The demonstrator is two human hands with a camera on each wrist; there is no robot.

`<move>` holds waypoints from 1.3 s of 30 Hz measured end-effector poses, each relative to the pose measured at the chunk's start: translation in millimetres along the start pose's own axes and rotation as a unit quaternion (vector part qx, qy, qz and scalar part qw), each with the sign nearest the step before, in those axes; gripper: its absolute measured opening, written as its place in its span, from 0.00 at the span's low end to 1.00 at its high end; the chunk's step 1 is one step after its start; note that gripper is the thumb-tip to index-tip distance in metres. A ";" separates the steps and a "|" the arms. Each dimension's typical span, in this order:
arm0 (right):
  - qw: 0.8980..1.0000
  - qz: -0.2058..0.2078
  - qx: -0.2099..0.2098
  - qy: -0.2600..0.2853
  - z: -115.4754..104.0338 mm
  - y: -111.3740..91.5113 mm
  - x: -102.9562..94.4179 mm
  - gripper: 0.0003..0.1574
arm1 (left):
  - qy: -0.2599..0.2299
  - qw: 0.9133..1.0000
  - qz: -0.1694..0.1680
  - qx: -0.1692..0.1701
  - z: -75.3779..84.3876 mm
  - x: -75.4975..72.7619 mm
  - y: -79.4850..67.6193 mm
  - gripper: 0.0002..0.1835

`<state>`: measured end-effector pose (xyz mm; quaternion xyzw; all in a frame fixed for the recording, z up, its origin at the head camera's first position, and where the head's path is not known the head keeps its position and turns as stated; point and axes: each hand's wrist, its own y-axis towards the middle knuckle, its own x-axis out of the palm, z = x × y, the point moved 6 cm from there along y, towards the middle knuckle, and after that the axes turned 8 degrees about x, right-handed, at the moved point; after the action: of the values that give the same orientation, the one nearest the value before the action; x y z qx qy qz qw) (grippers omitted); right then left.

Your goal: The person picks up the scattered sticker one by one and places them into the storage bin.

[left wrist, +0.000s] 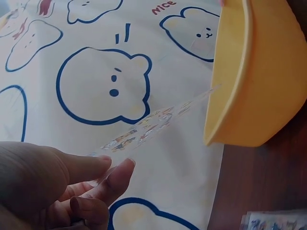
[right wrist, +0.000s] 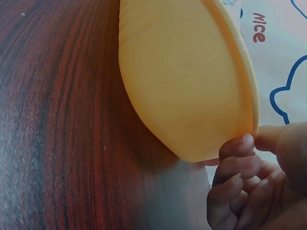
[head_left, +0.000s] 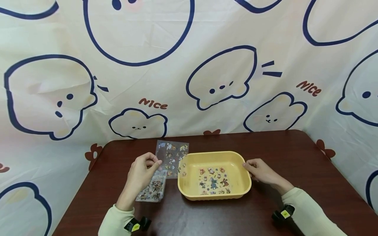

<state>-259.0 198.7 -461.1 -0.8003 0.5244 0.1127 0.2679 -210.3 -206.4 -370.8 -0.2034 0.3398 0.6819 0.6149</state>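
Observation:
Between thumb and fingertips, my left hand pinches the edge of a clear sticker sheet printed with small cartoon figures. The sheet is seen almost edge-on in the left wrist view, slanting up toward the yellow tray, and its right side overlaps the tray's left rim in the head view. My right hand grips the tray's right rim, thumb on one side and curled fingers on the other. Inside the tray lies another sticker sheet with cartoon animals. Below my left hand is a stack of sticker sheets, partly covered by the hand.
Everything stands on a dark brown wood-grain table. A white cloth with blue cartoon outlines hangs behind it and at both sides. Each wrist wears a small black camera on a strap.

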 end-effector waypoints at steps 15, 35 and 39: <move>1.000 -0.001 0.001 0.006 1.0 1.2 -0.2 0.26 | -0.025 1.000 -0.016 0.006 4.9 21.7 1.3 0.08; 1.000 -0.001 0.009 0.000 2.0 3.1 -0.6 0.27 | -0.044 0.998 -0.033 0.002 10.9 43.9 0.1 0.11; 1.000 0.000 0.010 0.002 3.8 2.6 -0.7 0.26 | -0.048 0.998 -0.033 0.014 13.9 48.5 -0.2 0.10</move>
<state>-261.3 200.5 -464.7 -0.7979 0.5260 0.1054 0.2750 -216.0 -162.5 -395.0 -0.1729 0.3121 0.6658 0.6553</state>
